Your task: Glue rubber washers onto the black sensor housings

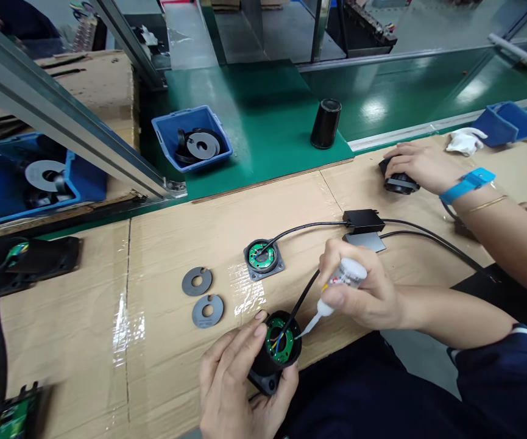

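Observation:
My left hand [240,378] grips a black round housing [263,366] with a square flange, tilted up at the table's front edge. Inside it sits a green ring-shaped circuit board [280,342] with coloured wires and a black cable [304,299] coming out. Between the fingers of my right hand [364,286] is a small white glue bottle [343,281], its thin nozzle tip [300,335] at the housing's inner rim. Just beyond lies a second housing [262,259] with a green board, its cable running to a black box [362,221]. Two grey notched discs [207,311] lie to the left.
A blue bin [192,139] of black and grey rings and a black cup-shaped part [326,124] stand on the green mat [263,116]. At right, a co-worker's hand [412,164] rests on a black part [400,183]. A metal post [75,103] slants across the left.

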Action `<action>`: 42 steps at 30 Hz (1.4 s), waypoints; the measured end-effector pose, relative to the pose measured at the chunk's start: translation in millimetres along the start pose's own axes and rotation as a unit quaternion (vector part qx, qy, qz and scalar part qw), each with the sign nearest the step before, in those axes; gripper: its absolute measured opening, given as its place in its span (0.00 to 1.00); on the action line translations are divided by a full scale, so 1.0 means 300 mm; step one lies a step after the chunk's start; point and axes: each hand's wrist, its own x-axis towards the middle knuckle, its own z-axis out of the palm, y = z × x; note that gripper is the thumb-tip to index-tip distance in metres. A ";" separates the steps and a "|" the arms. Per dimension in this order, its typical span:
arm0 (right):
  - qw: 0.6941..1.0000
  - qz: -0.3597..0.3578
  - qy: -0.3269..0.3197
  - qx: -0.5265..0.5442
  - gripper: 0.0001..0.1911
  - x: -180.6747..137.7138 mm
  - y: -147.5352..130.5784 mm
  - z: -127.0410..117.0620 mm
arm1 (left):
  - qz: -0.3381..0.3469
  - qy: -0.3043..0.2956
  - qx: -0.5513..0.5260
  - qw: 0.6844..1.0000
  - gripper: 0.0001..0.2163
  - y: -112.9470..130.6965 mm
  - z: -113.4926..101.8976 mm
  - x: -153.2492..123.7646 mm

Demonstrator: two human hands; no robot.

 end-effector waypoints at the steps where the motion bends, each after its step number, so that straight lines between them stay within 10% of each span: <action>1: 1.000 0.002 0.028 0.010 0.16 0.000 0.012 -0.004 | -0.016 -0.004 -0.007 1.000 0.36 -0.004 0.010 -0.005; 9: 0.986 0.040 0.153 0.056 0.22 0.113 0.071 -0.050 | -0.151 -0.138 -0.191 0.960 0.24 -0.098 0.034 -0.055; 15: 0.988 0.033 0.143 0.055 0.21 0.186 0.107 -0.056 | -0.193 -0.116 -0.183 0.957 0.32 -0.229 0.059 0.115; 21: 0.988 0.029 0.152 0.006 0.20 0.210 0.157 -0.056 | -0.131 -0.179 -0.168 0.961 0.20 -0.274 0.169 0.233; 42: 0.997 0.056 0.056 0.001 0.21 0.203 0.107 -0.026 | 0.005 -0.101 -0.067 0.993 0.21 -0.222 0.076 0.230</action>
